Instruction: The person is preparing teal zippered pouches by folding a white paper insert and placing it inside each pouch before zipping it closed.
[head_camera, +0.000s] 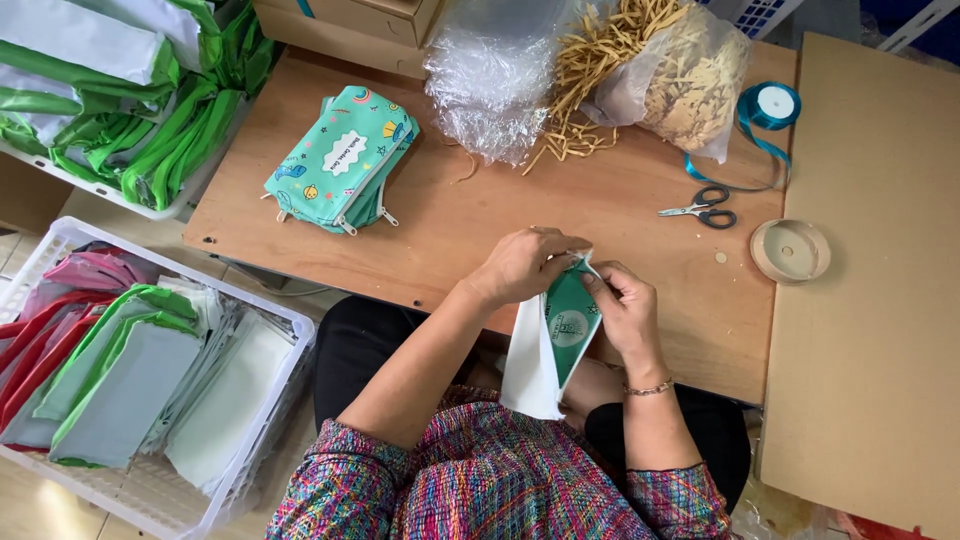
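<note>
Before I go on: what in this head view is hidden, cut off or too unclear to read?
- Top end of the green-and-white pouch: covered by the left hand and right hand, so whether it is open cannot be told.
- Left fingers: tucked under the hand.
- White crate of pouches: cut off by the left and bottom edges.
- Contents of the clear bags: blurred by crumpled plastic, cut by the top edge.

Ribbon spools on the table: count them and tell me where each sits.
2. A teal ribbon spool stands at the table's far right edge beside the bag of paper shreds. An empty beige spool lies nearer, right of the scissors. Others may be hidden.
</note>
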